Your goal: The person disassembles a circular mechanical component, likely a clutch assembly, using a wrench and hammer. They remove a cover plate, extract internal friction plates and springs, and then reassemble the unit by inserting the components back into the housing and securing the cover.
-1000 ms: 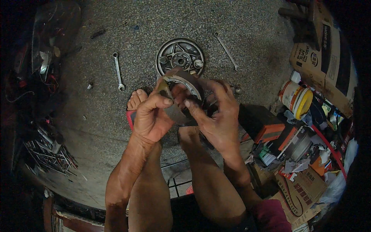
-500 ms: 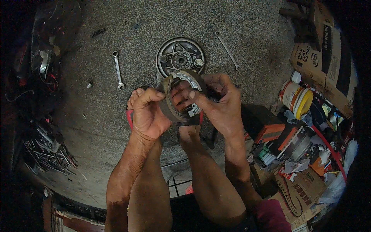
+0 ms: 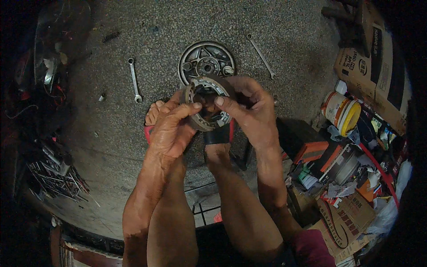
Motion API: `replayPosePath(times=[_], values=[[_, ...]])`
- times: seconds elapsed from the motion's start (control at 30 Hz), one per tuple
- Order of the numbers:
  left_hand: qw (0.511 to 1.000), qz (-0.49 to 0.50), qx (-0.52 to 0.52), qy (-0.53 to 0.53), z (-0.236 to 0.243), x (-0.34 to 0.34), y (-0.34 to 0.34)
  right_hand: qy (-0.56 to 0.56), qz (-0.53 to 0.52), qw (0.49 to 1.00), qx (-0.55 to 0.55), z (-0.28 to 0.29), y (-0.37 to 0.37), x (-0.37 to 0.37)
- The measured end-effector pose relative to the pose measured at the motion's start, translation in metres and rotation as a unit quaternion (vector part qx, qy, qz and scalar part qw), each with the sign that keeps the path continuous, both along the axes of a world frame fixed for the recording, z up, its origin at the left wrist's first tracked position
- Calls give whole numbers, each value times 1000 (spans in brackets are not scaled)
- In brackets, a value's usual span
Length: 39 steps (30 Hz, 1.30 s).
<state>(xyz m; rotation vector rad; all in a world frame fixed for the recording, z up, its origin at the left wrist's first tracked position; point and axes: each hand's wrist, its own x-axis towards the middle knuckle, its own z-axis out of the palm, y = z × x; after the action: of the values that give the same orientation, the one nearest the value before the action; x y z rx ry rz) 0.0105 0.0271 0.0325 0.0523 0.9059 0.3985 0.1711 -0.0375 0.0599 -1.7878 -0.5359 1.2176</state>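
Observation:
A pair of curved brake shoes, forming a dull metal and brown ring, is held above my feet. My left hand grips its left side, thumb on the rim and fingers partly hidden behind. My right hand grips the right side, its thumb over the inner opening. Just beyond, a round metal brake backing plate with a hub hole lies on the floor. A combination wrench lies left of it, another wrench right of it, and a small metal socket farther left.
My legs and sandalled feet are below my hands. At right are cardboard boxes, a white bucket with yellow rim, a dark orange-edged box and scattered clutter. At left, loose tools and dark machinery crowd the edge.
The brake shoe ring has turned and moved slightly up. My left thumb has shifted right onto the ring, and my right hand has moved up a little with it.

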Motion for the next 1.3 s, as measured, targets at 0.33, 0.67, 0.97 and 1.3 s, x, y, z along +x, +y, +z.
replayPosePath(times=[0.33,0.67,0.97,1.3], values=[[997,-21,-64,-46,-20,-16,-1,-37,45,998,-5,-5,-1,3],[998,-6,-26,50,-11,-3,-8,-343,191,919,47,6,-1,-18],[977,-61,33,200,-9,2,-8,-419,247,866,114,-2,-3,-24],[962,-37,-10,272,-16,15,3,-440,257,850,137,-14,5,-29]])
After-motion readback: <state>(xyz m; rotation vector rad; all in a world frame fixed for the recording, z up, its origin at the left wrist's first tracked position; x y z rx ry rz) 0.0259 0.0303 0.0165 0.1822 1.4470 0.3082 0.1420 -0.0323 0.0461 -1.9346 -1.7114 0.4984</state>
